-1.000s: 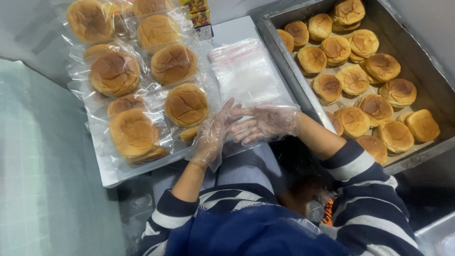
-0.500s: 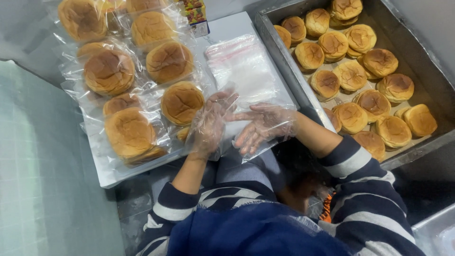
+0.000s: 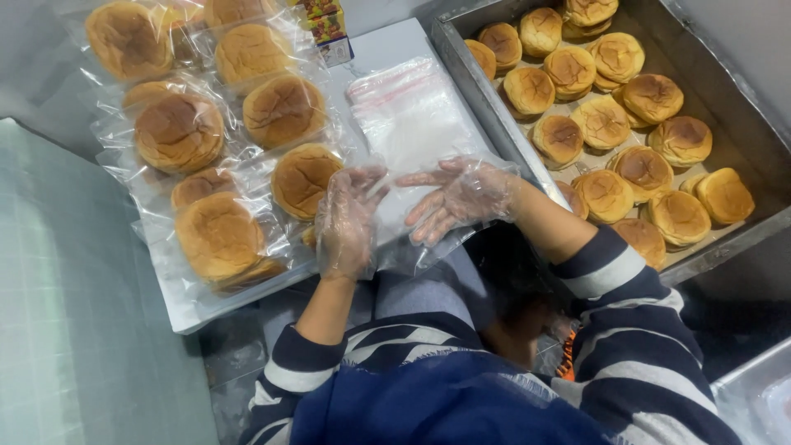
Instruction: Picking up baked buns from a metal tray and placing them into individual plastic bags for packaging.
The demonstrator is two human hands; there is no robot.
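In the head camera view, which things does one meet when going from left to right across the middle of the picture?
Bagged buns → left hand → right hand → metal tray of loose buns.

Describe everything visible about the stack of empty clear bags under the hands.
The stack of empty clear bags lies flat on the white tray, between the bagged buns and the metal pan. The bags look like thin plastic with a pinkish zip strip along the far edge. The gloved left hand and gloved right hand hover over or touch its near end; contact is unclear.
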